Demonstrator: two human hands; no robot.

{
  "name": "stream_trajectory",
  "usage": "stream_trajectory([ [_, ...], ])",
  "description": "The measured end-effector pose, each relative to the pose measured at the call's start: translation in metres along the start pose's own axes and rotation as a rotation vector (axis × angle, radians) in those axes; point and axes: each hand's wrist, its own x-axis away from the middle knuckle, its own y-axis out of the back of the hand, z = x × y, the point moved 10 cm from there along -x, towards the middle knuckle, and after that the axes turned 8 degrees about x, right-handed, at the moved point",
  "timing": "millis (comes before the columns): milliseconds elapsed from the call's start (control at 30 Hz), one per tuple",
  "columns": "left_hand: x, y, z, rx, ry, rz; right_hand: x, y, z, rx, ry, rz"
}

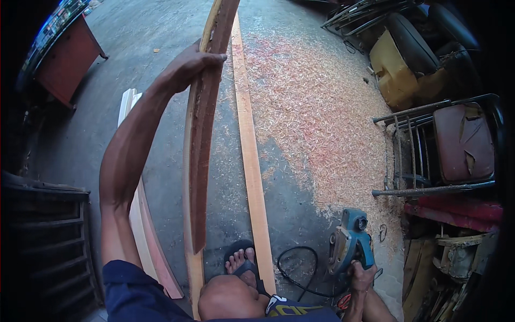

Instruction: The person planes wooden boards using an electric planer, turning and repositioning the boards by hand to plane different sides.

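My left hand (pixel 194 65) is wrapped round a long wooden beam (pixel 203 155), dark reddish-brown with a paler side, which it holds tilted up ahead of me. The beam's near end is above my knee. At the lower right, my right hand (pixel 361 277) grips the rear handle of a teal electric planer (pixel 350 241). The planer is turned partly on its side, low over the floor. Its black cord (pixel 316 263) loops between the tool and my sandalled foot. A long pale plank (pixel 248 139) lies on the floor just right of the beam, running beside my foot.
Wood shavings (pixel 322 112) cover the floor to the right. Beyond them stand a metal-framed chair (pixel 464 145), torn seats (pixel 402 59) and piled scrap. More planks (pixel 155 241) lie left under my forearm. A reddish desk (pixel 70 64) is far left, a dark slatted frame (pixel 59 236) near left.
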Motion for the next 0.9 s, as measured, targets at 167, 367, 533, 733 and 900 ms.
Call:
stream_trajectory([
  [167,0.014,-0.009,-0.083,-0.195,-0.071,0.008,0.002,0.010,-0.009,-0.043,0.049,-0.066],
  [367,-0.015,-0.001,-0.058,-0.708,0.009,-0.002,0.012,0.018,-0.016,-0.066,0.065,-0.057],
  [533,-0.017,0.005,0.043,-1.033,0.055,0.062,0.020,0.027,-0.028,-0.114,-0.010,-0.065],
  [733,-0.008,-0.019,0.142,-1.181,-0.181,0.384,0.024,0.035,-0.032,-0.065,-0.009,-0.049],
  [900,-0.017,-0.022,0.177,-1.192,-0.287,0.476,0.029,0.027,-0.026,0.012,-0.021,-0.014],
])
